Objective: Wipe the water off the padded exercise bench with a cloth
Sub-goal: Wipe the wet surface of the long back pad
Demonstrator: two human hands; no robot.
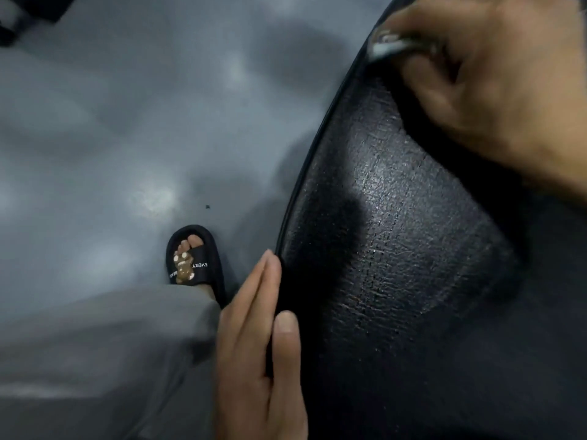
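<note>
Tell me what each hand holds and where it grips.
The right hand grips a bunched grey cloth on the bench pad. The left hand holds the pad's edge.

Blur up top, edges cutting in
The right hand (495, 90) is smeared; the grey cloth (389, 47) barely peeks out beneath it; the bench (397, 249) runs off frame.

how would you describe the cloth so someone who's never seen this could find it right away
Start at the black padded bench filling the right side of the view and follow its left edge to the far end. There the right hand presses down on the pad, and the cloth is the blurred pale grey bit showing under its fingers. It is the only light thing on the black pad.
</note>
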